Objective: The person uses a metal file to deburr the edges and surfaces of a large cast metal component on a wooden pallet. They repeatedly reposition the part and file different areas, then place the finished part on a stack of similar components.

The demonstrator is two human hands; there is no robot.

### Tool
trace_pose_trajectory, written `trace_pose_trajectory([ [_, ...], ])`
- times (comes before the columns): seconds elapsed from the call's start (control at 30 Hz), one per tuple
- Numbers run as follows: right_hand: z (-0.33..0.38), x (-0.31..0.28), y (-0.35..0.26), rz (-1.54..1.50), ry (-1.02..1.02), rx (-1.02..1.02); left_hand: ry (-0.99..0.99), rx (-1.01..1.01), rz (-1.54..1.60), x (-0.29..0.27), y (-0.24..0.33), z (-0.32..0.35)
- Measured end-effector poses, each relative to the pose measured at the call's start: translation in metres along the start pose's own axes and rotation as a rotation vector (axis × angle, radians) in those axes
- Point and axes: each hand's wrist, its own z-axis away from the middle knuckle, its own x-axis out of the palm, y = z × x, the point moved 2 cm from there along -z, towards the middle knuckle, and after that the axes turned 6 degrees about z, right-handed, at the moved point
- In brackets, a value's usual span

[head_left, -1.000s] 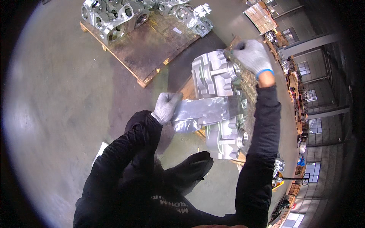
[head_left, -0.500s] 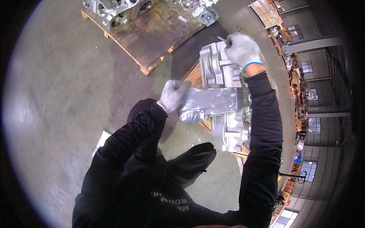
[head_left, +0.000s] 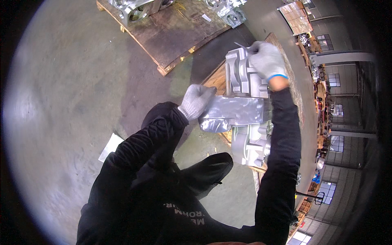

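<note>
The head view looks down on a concrete floor (head_left: pixel 73 102) where a person in black sleeves and grey knit gloves works over a large cast aluminium housing (head_left: pixel 245 102) that sits on a wooden pallet (head_left: pixel 212 79) in front of them. A shiny silver strip (head_left: pixel 234 114), tape or foil by the look of it, already lies stretched across the middle of the casting, so the laying-on seems partly done; its left end bulges loose and creased, and the ends above and below the band are bare metal. The left hand (head_left: pixel 196 100) is bent in from a raised elbow, fingers closed on that loose left end of the strip, pulling it taut. To the right, the right hand (head_left: pixel 266 59) reaches further out with the arm nearly straight, closed around a thin pointed tool (head_left: pixel 241 46) at the casting's far top edge; what the tip does there is too small to tell. A second pallet (head_left: pixel 171 36) with more castings lies well apart, beyond.
</note>
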Motion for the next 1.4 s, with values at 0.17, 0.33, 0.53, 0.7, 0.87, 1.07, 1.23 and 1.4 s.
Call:
trace_pose_trajectory([
  [0.17,0.008,0.005,-0.011,0.137,0.195,-0.295,-0.008,0.005,-0.012,-0.001,0.000,0.000],
  [0.33,0.005,0.008,-0.032,0.266,0.128,-0.356,-0.005,-0.014,-0.051,-0.001,0.001,-0.002],
  [0.53,-0.008,-0.002,-0.030,0.357,0.110,-0.295,-0.004,-0.017,0.010,-0.001,-0.001,0.000],
  [0.7,-0.009,0.015,-0.047,0.251,-0.075,-0.366,-0.024,-0.024,-0.054,-0.001,0.001,0.000],
  [0.87,-0.017,0.024,-0.050,0.341,0.044,-0.368,-0.023,0.001,-0.025,-0.002,-0.001,-0.001],
  [1.07,0.000,0.043,-0.044,0.220,-0.076,-0.449,0.002,0.001,0.007,-0.003,-0.007,-0.004],
  [1.23,0.039,0.009,0.020,-0.126,0.422,-0.210,0.026,0.053,0.039,-0.005,-0.012,-0.005],
  [1.4,0.071,-0.055,0.122,-0.158,0.277,0.367,0.092,0.040,-0.015,-0.010,-0.022,-0.010],
])
